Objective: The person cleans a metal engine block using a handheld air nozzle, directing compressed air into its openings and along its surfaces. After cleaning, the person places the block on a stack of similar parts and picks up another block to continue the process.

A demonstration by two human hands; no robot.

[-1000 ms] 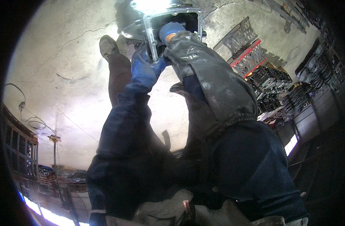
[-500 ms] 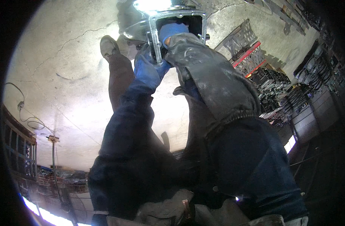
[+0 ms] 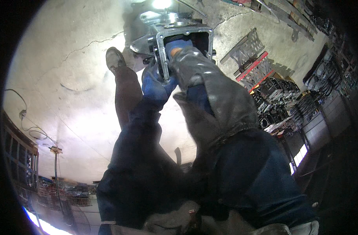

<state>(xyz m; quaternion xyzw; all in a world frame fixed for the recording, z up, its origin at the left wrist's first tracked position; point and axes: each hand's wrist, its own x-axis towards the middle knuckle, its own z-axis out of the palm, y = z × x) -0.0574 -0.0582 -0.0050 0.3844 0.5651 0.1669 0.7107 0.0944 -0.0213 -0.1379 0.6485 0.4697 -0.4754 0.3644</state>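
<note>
A grey cast-metal housing with a rectangular, flanged opening stands on the concrete floor at the top middle, its open side toward me. My left hand, in a blue glove, grips the lower left corner of the flange. Part of its fingers is lost behind the metal. My right hand, also blue-gloved, reaches through the opening. A strip of bare wrist shows above a dark leather-like sleeve. The right fingers are hidden inside the housing, so what they touch cannot be seen. A bright lamp shines just above the housing.
My shoe rests on the cracked concrete floor, left of the housing. A metal rack with a red bar lies to the right, beside stacked metal parts. A cable and a stand are at the far left.
The view has tilted, so the housing sits lower and more of its top shows. The right forearm has shifted slightly; both hands stay at the housing.
</note>
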